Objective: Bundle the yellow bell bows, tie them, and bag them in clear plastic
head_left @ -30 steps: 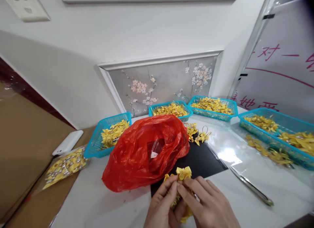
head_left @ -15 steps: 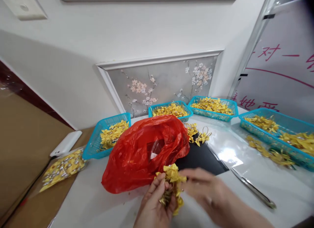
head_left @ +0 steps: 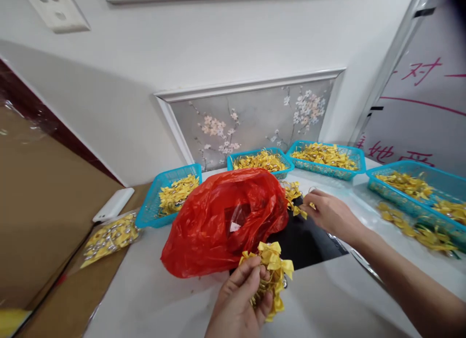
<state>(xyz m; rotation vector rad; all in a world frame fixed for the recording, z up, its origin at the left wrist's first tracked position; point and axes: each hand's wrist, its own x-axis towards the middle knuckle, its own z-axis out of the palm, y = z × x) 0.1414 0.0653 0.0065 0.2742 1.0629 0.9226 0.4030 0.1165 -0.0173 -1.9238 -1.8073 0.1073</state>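
My left hand [head_left: 242,297] is closed around a bunch of yellow ribbon bows [head_left: 274,267] with gold-coloured loops, in front of the red plastic bag [head_left: 204,231]. Farther back, my right hand [head_left: 329,212] pinches a bow at the small pile of yellow bows [head_left: 292,192], which lies by the far end of a black flat sheet [head_left: 309,246]. The bag stands crumpled with its mouth open, and a bit of clear plastic and white paper shows inside. Part of the pile is hidden behind the bag.
Blue baskets of bows stand along the back: a left basket [head_left: 145,209], two middle baskets [head_left: 291,167] [head_left: 360,170], and a right basket [head_left: 374,185]. A clear bag of bows [head_left: 112,236] lies left. Behind my right forearm is a metal-handled knife [head_left: 366,266].
My right hand has moved from beside the left hand's bunch, forward and right, to the small pile. My left hand still holds its bunch. The view has shifted slightly.
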